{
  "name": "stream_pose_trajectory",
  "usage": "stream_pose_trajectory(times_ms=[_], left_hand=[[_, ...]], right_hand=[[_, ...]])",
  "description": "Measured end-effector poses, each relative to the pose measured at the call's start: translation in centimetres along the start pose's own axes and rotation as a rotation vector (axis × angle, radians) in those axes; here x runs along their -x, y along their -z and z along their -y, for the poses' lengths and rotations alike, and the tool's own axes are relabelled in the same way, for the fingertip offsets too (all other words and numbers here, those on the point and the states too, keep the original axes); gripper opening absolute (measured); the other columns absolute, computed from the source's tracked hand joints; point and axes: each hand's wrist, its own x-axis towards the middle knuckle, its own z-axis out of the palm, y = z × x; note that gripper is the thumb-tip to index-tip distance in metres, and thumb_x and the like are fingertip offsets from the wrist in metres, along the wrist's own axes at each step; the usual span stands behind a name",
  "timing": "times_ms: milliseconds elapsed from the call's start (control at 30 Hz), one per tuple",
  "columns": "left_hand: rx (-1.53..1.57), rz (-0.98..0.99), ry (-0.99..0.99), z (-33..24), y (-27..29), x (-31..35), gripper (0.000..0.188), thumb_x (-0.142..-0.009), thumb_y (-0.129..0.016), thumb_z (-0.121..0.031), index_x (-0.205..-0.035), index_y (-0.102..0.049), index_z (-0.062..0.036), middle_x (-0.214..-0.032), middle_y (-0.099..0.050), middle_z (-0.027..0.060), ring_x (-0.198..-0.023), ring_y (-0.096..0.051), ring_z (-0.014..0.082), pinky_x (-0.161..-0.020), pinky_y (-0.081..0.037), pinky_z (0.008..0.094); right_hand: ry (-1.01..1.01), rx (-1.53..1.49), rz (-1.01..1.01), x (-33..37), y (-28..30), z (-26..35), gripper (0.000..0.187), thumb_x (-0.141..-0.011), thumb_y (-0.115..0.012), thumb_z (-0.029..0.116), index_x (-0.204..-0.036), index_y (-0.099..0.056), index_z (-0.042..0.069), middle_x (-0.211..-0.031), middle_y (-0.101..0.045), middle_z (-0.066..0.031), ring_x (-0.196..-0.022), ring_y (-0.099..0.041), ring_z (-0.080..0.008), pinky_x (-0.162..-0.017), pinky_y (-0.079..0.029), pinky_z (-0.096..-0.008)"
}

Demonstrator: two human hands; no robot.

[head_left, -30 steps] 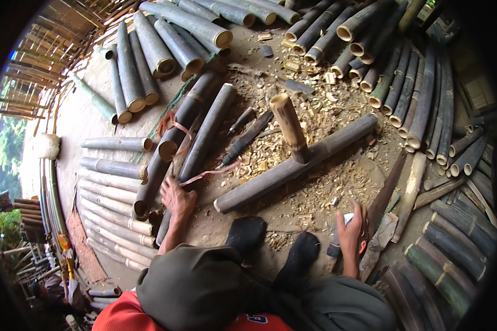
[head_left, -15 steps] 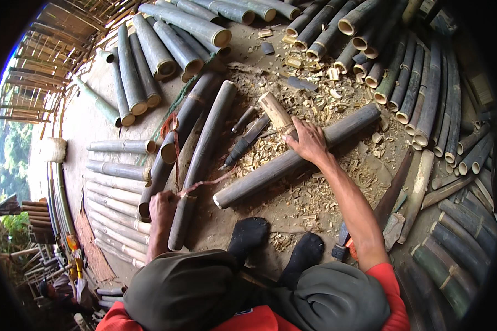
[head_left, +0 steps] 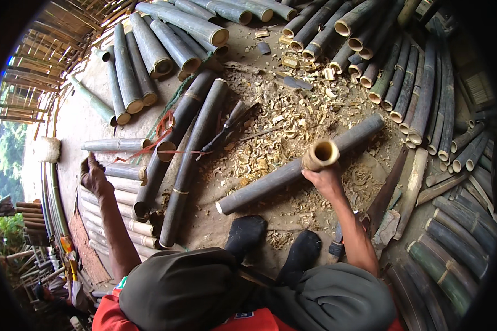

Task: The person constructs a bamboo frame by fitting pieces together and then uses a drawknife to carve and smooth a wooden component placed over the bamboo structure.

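Observation:
My right hand point(head_left: 327, 182) is wrapped round a short, pale bamboo tube point(head_left: 318, 156), its hollow end facing up. The tube is above a long grey bamboo pole point(head_left: 270, 186) lying slantwise across the ground. Far to the left, my left hand point(head_left: 98, 177) is raised with its fingers closed, apparently on a thin red string point(head_left: 174, 151). That string stretches right across dark bamboo poles point(head_left: 196, 157) toward a dark-handled tool point(head_left: 220, 138), which is blurred.
Wood chips point(head_left: 270, 138) cover the ground beyond the pole. Cut bamboo lengths point(head_left: 130, 71) lie at the back left, with more bamboo point(head_left: 419, 94) stacked on the right. Pale poles point(head_left: 121, 190) line the left side. My dark-covered feet point(head_left: 246, 234) are in front. A flat dark blade point(head_left: 298, 83) lies among the chips.
My left hand has moved up and left, and the red string is now drawn out taut. My right hand has tipped the bamboo tube upright and moved it nearer. The dark-handled tool has shifted left.

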Motion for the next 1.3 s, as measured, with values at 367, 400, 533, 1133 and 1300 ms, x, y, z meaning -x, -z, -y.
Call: stream_pose_trajectory(times_ms=[367, 400, 533, 1133, 1300], left_hand=[[-1.605, 1.041, -0.025, 1.3, 9.6, 14.2, 0.052, -0.078, -0.081, -0.041, -0.113, -0.074, -0.0022, -0.106, -0.075, 0.0241, -0.098, -0.075, 0.0377, -0.086, -0.060, 0.0485], [-1.586, 1.043, -0.077, 0.8, 9.9, 14.7, 0.051, -0.079, -0.080, -0.039, -0.114, -0.074, -0.0025, -0.106, -0.075, 0.0240, -0.099, -0.075, 0.0384, -0.086, -0.060, 0.0484], [-1.486, 1.062, -0.306, -2.0, 8.7, 16.5, 0.046, -0.080, -0.076, -0.030, -0.117, -0.072, -0.0041, -0.109, -0.074, 0.0233, -0.100, -0.074, 0.0413, -0.088, -0.060, 0.0481], [-0.597, 0.697, -0.212, -2.0, -8.8, 16.0, 0.054, -0.067, -0.081, -0.018, -0.112, -0.058, 0.0012, -0.098, -0.068, 0.0206, -0.086, -0.066, 0.0364, -0.081, -0.054, 0.0478], [-0.218, 0.670, -0.180, -13.1, -10.2, 7.9, 0.048, -0.075, -0.085, -0.022, -0.116, -0.065, -0.0035, -0.097, -0.073, 0.0109, -0.085, -0.069, 0.0212, -0.078, -0.055, 0.0379]], right_hand=[[0.022, -0.205, -0.003, 5.9, 1.5, -1.8, 0.061, -0.082, -0.083, 0.009, -0.134, -0.051, 0.006, -0.124, -0.058, -0.0078, -0.118, -0.056, -0.0223, -0.107, -0.045, -0.0384], [0.024, -0.218, 0.000, 6.0, 1.4, -1.9, 0.061, -0.082, -0.083, 0.009, -0.134, -0.051, 0.006, -0.124, -0.057, -0.0076, -0.118, -0.056, -0.0219, -0.107, -0.045, -0.0380], [0.033, -0.211, -0.022, 6.3, 1.4, -2.4, 0.060, -0.082, -0.081, 0.007, -0.134, -0.051, 0.006, -0.126, -0.056, -0.0077, -0.119, -0.055, -0.0218, -0.107, -0.044, -0.0374], [0.171, -0.077, -0.268, 9.0, 2.3, -1.0, 0.067, -0.071, -0.089, 0.006, -0.131, -0.058, 0.005, -0.125, -0.059, -0.0135, -0.120, -0.059, -0.0329, -0.105, -0.050, -0.0445], [0.166, 0.013, -0.259, 8.2, 1.7, 0.5, 0.064, -0.071, -0.088, 0.004, -0.128, -0.060, 0.004, -0.124, -0.062, -0.0143, -0.119, -0.061, -0.0329, -0.105, -0.050, -0.0429]])
